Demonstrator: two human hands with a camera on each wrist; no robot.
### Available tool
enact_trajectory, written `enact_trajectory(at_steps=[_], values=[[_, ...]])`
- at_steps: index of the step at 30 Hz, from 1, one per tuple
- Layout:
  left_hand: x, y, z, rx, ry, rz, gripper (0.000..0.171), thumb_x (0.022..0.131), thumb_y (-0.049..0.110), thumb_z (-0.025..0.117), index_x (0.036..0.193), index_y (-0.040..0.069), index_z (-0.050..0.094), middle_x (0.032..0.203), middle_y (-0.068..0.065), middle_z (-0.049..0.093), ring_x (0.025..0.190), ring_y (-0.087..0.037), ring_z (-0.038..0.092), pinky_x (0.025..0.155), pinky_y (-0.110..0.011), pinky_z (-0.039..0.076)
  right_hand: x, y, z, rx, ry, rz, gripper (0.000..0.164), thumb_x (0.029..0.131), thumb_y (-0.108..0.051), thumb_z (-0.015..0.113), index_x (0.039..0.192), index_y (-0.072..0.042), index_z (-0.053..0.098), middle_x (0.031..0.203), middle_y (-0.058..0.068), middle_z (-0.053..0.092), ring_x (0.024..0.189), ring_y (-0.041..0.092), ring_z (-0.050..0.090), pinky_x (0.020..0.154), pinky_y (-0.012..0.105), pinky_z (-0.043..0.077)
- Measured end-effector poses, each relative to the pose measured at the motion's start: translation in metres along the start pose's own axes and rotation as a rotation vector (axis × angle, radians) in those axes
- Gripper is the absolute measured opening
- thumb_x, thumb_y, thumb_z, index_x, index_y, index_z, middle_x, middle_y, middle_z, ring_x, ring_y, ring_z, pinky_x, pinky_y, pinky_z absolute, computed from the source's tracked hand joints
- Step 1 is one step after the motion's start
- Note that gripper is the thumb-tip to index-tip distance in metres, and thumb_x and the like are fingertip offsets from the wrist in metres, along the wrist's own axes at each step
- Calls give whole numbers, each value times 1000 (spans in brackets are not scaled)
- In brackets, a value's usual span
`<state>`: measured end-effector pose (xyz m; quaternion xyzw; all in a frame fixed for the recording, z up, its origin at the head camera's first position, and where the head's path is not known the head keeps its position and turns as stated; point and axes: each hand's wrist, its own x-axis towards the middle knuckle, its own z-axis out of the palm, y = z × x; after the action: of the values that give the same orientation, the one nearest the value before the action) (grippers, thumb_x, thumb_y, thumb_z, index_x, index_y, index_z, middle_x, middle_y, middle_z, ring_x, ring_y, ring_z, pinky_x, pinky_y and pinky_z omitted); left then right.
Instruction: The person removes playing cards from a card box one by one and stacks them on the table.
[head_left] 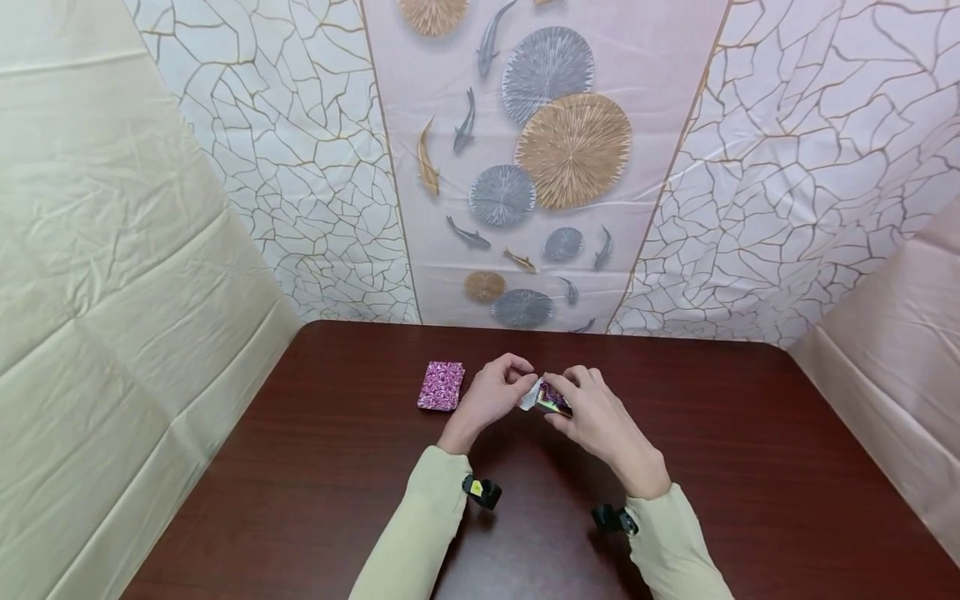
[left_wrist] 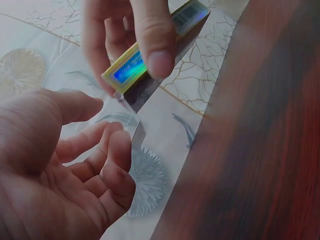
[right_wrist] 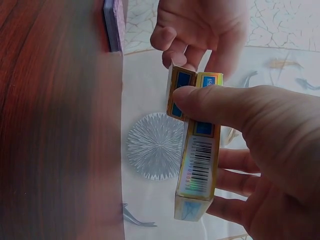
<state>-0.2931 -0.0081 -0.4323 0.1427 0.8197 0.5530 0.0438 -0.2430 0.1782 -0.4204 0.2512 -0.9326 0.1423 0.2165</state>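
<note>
My right hand (head_left: 600, 419) grips a small playing-card box (right_wrist: 197, 162) between thumb and fingers, raised over the far part of the table. The box has gold edges, a shiny rainbow side and a barcode. Its end flap (left_wrist: 139, 133) is folded out and shows white inside in the head view. Close by the flap is my left hand (head_left: 489, 398), fingers loosely bent, with the fingertips right at its edge and the thumb apart from them. A stack of purple-patterned cards (head_left: 441, 386) lies on the table, left of my left hand.
The dark red-brown table (head_left: 322, 500) has rounded far corners. Behind it hangs a patterned cloth (head_left: 517, 208) with fish and round leaf shapes, and plain pale cloth (head_left: 112, 333) runs along the left side. Dark straps with small devices sit on both wrists.
</note>
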Motion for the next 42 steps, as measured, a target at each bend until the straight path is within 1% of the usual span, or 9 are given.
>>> enact_trajectory(at_steps=[2,4,11,17,23,27,31,35,42], values=[[0,1,4,3,7,-16,19,95,29,64,107,14,65,78,-2,64,63,-15,61,57,-24,45,0,0,0,-1,3,-1,52,75,-18,85,122,-9,65,105,14,59,94,33,52,74,43,51],[0,1,7,-3,11,-32,19,95,29,64,106,14,65,76,-1,63,61,-13,58,56,-24,44,0,0,-1,-2,5,-4,52,75,-18,85,122,-9,65,105,15,59,94,33,52,74,43,51],[-1,0,14,-45,-9,-73,20,96,32,62,104,13,65,69,2,56,57,-11,52,53,-24,41,0,-1,-2,-6,-3,-10,52,75,-18,85,123,-9,65,106,15,59,95,34,52,73,43,52],[-1,-3,14,-107,-31,-79,20,96,28,62,104,10,64,69,1,55,57,-12,51,50,-23,38,0,-1,-1,2,-9,-2,52,76,-18,85,123,-8,65,106,15,59,96,34,52,73,43,51],[0,-9,14,-111,-59,-109,19,97,27,61,105,10,63,69,1,57,56,-12,52,47,-25,40,0,-1,0,-4,3,-9,52,75,-18,85,122,-8,65,106,15,59,95,33,51,74,43,51],[0,-10,15,-127,-96,-141,18,98,25,60,106,9,63,69,-1,59,56,-13,54,46,-24,41,1,-2,0,-13,6,-19,53,74,-18,85,122,-8,65,105,15,59,94,33,51,75,43,51],[-1,-9,16,-146,-125,-156,17,98,21,60,106,6,62,69,-2,60,55,-13,55,45,-22,40,1,-2,0,-25,13,-23,53,74,-18,86,122,-8,65,105,15,60,94,33,51,74,43,51],[-1,-8,15,-139,-121,-153,15,97,17,60,105,5,62,68,-2,61,54,-13,54,44,-21,38,1,-3,0,-37,26,-26,54,73,-19,86,122,-8,65,106,15,60,93,34,52,73,43,51],[1,-7,17,-107,-119,-163,14,96,17,62,103,6,63,70,-2,61,55,-14,55,43,-21,37,0,-3,0,-50,34,-33,55,72,-20,87,122,-9,66,108,15,63,93,35,55,76,45,50]])
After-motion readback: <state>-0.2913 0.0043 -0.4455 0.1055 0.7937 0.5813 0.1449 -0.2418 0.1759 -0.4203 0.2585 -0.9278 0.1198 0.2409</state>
